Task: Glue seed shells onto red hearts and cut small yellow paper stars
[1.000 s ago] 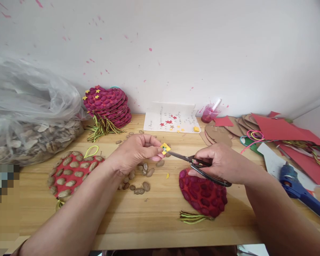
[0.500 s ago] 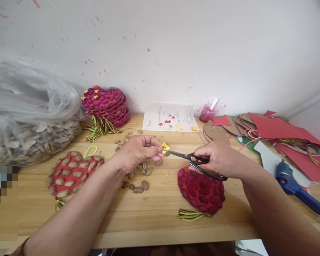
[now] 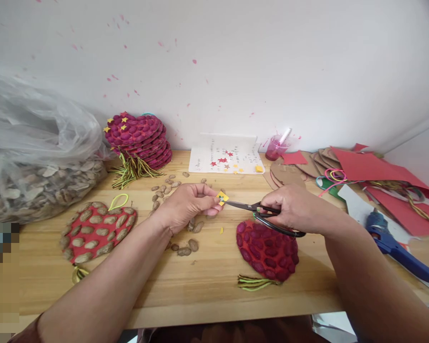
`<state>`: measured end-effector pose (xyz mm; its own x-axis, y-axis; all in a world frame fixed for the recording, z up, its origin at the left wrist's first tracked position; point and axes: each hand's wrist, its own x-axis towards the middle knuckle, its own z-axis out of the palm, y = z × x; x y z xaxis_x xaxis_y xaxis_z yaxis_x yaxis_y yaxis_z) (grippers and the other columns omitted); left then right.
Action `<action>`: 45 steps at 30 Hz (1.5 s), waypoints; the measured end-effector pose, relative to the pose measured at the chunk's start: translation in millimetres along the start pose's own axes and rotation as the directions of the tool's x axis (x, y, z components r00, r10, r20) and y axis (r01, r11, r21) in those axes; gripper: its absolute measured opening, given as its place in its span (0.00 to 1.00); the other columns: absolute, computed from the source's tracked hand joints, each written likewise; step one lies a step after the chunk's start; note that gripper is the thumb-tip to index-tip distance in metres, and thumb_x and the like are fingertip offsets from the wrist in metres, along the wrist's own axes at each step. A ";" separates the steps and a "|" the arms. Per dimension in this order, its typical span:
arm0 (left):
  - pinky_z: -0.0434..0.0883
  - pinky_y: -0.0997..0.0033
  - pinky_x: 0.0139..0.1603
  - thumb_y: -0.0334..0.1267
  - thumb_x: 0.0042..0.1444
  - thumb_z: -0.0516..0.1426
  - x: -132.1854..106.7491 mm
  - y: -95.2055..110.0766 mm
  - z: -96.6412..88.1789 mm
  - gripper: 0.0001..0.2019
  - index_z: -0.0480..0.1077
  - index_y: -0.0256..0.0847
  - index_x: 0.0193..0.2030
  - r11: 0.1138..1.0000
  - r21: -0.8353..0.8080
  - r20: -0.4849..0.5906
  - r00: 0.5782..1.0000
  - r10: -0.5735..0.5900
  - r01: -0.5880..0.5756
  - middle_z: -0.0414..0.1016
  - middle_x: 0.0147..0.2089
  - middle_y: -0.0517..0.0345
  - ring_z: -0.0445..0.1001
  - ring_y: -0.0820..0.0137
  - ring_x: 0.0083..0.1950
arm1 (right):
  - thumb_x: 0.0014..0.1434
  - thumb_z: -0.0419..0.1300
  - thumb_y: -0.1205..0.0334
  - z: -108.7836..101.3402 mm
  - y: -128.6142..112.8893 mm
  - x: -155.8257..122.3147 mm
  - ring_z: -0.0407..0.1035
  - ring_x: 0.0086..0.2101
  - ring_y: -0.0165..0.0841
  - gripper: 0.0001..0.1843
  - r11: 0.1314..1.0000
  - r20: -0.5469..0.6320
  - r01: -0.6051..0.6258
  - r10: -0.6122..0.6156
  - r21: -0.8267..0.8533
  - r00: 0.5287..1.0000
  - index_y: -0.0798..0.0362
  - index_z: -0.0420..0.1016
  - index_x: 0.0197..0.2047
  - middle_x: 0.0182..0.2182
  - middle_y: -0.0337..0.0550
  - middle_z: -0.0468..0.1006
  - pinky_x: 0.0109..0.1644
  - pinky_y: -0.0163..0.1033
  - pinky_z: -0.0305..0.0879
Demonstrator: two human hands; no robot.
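My left hand (image 3: 191, 204) pinches a small yellow paper piece (image 3: 222, 197) above the wooden table (image 3: 207, 281). My right hand (image 3: 296, 209) grips black scissors (image 3: 259, 214), whose blade tips meet the yellow piece. Just below the right hand lies a magenta heart-shaped craft (image 3: 268, 250) covered with painted shells, with green and yellow strings at its bottom. Loose brown shells (image 3: 186, 247) lie under the left hand. A tiny yellow scrap (image 3: 221, 231) rests on the table between the hands.
A red heart with unpainted shells (image 3: 96, 232) lies at the left. A plastic bag of shells (image 3: 39, 157) fills the far left. A stack of magenta hearts (image 3: 139, 138), a paper with stars (image 3: 225, 159), a pink cup (image 3: 277, 147), red sheets (image 3: 379, 171) and a blue glue gun (image 3: 396, 247) stand around.
The view has shifted slightly, so everything sits a little higher and further left. Both hands keep the same hold, with the scissors still at the yellow piece.
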<state>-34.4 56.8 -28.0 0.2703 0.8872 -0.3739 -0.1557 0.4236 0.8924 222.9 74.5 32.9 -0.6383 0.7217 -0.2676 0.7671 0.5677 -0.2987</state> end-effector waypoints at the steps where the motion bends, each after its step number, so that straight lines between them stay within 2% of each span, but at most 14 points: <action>1: 0.76 0.78 0.37 0.38 0.42 0.72 0.3 -0.5 0.3 0.13 0.76 0.34 0.30 1.000 -0.005 -0.003 1.000 -0.004 0.004 0.80 0.29 0.53 0.78 0.75 0.31 | 0.52 0.56 0.64 0.0 0.1 0.0 0.52 0.22 0.27 0.11 1.000 0.003 0.002 -0.002 -0.004 1.000 0.53 0.60 0.21 0.17 0.33 0.59 0.27 0.38 0.43; 7: 0.76 0.79 0.37 0.36 0.42 0.72 1.5 -1.6 1.5 0.12 0.76 0.33 0.30 0.999 -0.042 -0.001 1.000 -0.017 0.017 0.81 0.29 0.52 0.78 0.75 0.31 | 0.52 0.56 0.64 -1.2 -0.8 -1.7 0.52 0.22 0.27 0.10 0.999 0.022 -0.023 0.024 -0.040 0.999 0.53 0.60 0.21 0.18 0.33 0.59 0.28 0.38 0.43; 15: 0.77 0.79 0.37 0.34 0.43 0.72 1.8 -2.2 1.2 0.12 0.76 0.32 0.30 0.997 -0.066 0.001 1.000 -0.027 0.027 0.82 0.30 0.51 0.79 0.74 0.31 | 0.54 0.56 0.61 1.0 3.8 -1.1 0.51 0.21 0.27 0.15 1.000 0.035 -0.003 0.004 -0.029 0.999 0.53 0.58 0.20 0.17 0.33 0.58 0.27 0.38 0.43; 19: 0.77 0.79 0.37 0.31 0.47 0.70 1.5 0.7 0.5 0.08 0.76 0.32 0.31 0.996 -0.086 -0.031 0.999 -0.014 0.011 0.82 0.32 0.48 0.80 0.73 0.32 | 0.58 0.58 0.52 3.8 10.0 0.0 0.50 0.21 0.27 0.22 0.999 0.000 -0.022 0.022 0.047 1.000 0.53 0.56 0.19 0.17 0.33 0.56 0.26 0.37 0.43; 23: 0.76 0.81 0.33 0.27 0.50 0.67 -2.3 8.7 3.8 0.05 0.75 0.31 0.30 0.982 -0.178 -0.111 0.993 0.034 -0.054 0.82 0.33 0.46 0.80 0.73 0.32 | 0.54 0.63 0.46 6.3 8.9 0.3 0.48 0.21 0.26 0.25 0.977 -0.057 -0.054 0.068 0.206 0.996 0.52 0.56 0.20 0.17 0.31 0.53 0.25 0.36 0.42; 26: 0.77 0.80 0.35 0.25 0.53 0.64 -5.8 14.0 6.7 0.03 0.75 0.30 0.30 0.965 -0.241 -0.141 0.987 0.072 -0.105 0.82 0.34 0.46 0.80 0.73 0.33 | 0.53 0.64 0.47 7.9 3.6 0.7 0.49 0.22 0.26 0.23 0.954 -0.089 -0.067 0.097 0.294 0.991 0.52 0.60 0.21 0.18 0.31 0.56 0.25 0.35 0.43; 31: 0.77 0.80 0.36 0.25 0.55 0.62 -9.2 17.6 10.6 0.05 0.75 0.30 0.28 0.942 -0.298 -0.154 0.982 0.110 -0.152 0.81 0.32 0.48 0.79 0.74 0.33 | 0.54 0.65 0.50 11.5 -4.6 4.3 0.50 0.23 0.26 0.20 0.875 -0.036 -0.092 0.124 0.476 0.992 0.52 0.61 0.24 0.20 0.30 0.55 0.25 0.35 0.44; 45: 0.77 0.80 0.36 0.27 0.52 0.65 -8.2 9.9 12.1 0.04 0.74 0.31 0.31 0.913 -0.362 -0.165 0.977 0.135 -0.187 0.81 0.31 0.50 0.79 0.75 0.31 | 0.57 0.63 0.53 19.9 -10.3 7.8 0.50 0.24 0.26 0.17 0.821 -0.018 -0.085 0.115 0.564 0.993 0.53 0.63 0.25 0.21 0.31 0.55 0.27 0.35 0.43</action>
<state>-26.6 51.5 -13.1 0.0862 0.9542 -0.2866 -0.5369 0.2868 0.7934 208.7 66.5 15.6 -0.5446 0.7891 -0.2841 0.6484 0.1813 -0.7394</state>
